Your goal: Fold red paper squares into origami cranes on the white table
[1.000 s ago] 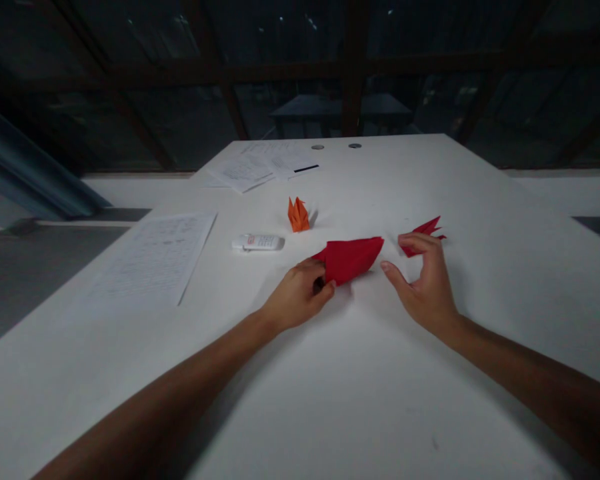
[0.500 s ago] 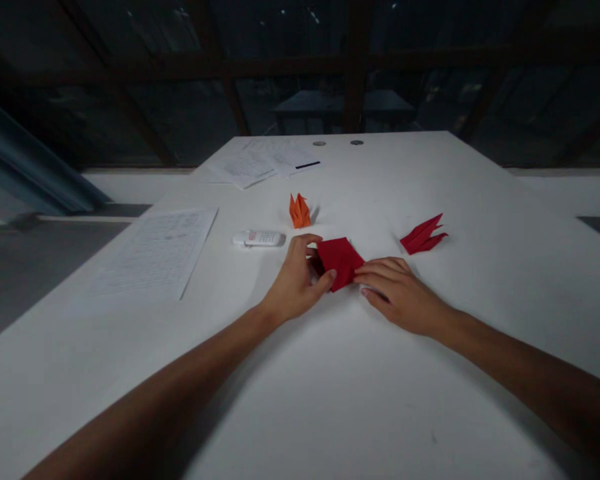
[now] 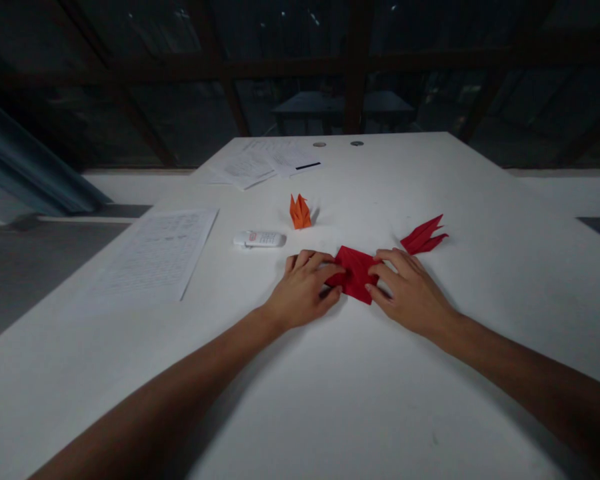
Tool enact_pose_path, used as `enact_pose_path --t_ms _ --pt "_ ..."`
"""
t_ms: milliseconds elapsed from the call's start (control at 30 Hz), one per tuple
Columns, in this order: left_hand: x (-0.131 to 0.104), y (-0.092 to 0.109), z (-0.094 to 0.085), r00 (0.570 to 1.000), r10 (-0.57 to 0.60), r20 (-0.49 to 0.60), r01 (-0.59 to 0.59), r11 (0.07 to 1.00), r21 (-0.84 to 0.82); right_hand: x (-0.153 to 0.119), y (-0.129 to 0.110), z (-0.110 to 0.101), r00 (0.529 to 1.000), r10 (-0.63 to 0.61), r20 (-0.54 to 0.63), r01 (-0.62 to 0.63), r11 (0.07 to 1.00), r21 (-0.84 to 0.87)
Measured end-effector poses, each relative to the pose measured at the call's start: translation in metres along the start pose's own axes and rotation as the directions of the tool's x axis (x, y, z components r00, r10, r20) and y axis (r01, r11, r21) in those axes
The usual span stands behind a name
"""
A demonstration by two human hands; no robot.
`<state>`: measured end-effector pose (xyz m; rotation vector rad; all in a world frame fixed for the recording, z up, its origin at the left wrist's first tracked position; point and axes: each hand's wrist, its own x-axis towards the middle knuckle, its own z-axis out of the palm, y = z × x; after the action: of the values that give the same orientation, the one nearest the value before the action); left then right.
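A folded sheet of red origami paper [image 3: 356, 272] lies on the white table between my hands, one corner pointing toward me. My left hand [image 3: 310, 283] grips its left side, thumb and fingers curled over the edge. On the opposite edge, the fingers of my right hand [image 3: 405, 287] are bent and pressed against the paper, partly hiding that side. Beyond my right hand rests a red folded paper figure [image 3: 423, 236] with pointed ends. An orange folded paper figure [image 3: 300, 211] stands upright behind the red sheet.
A white correction-tape-like object [image 3: 260, 239] lies left of the orange figure. Written sheets [image 3: 155, 253] are at the left, with more papers [image 3: 253, 163] at the far edge. Two round discs [image 3: 319, 144] are set in the white table [image 3: 370, 400] near dark windows.
The red paper has been turned and laid flatter, slightly nearer and to the right. My left hand has shifted onto its left edge; my right hand has moved up along the right edge.
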<state>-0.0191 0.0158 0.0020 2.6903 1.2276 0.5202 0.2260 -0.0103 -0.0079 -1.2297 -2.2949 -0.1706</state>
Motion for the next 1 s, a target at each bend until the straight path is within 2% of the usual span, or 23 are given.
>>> enact_pose_path --t_ms 67,167,333,533,767,1000 --pt "0.0 0.0 0.001 1.0 -0.012 0.003 0.012 1.0 0.02 -0.001 -0.004 -0.002 0.997 -0.066 -0.038 0.065 0.998 -0.027" --pt "0.001 0.001 0.001 0.999 -0.04 -0.004 0.04 0.998 0.039 -0.002 -0.008 -0.003 0.991 -0.13 0.019 0.129 0.992 0.01" --pt "0.002 0.002 0.0 0.998 -0.063 -0.002 0.063 0.998 -0.015 -0.001 -0.007 0.0 0.991 -0.03 0.13 0.02 0.997 0.08" --pt "0.003 -0.003 -0.001 0.993 -0.104 -0.052 0.093 0.977 -0.192 -0.003 -0.005 0.001 0.993 -0.01 0.119 -0.003 0.995 0.103" --pt "0.004 -0.009 0.003 0.996 -0.054 -0.066 0.025 0.926 -0.378 -0.004 -0.005 0.003 0.995 0.021 0.098 -0.032 0.993 0.115" --pt "0.004 -0.011 0.006 0.992 -0.001 -0.123 -0.063 0.857 -0.512 -0.004 -0.004 0.004 0.997 -0.01 0.074 0.001 0.992 0.123"
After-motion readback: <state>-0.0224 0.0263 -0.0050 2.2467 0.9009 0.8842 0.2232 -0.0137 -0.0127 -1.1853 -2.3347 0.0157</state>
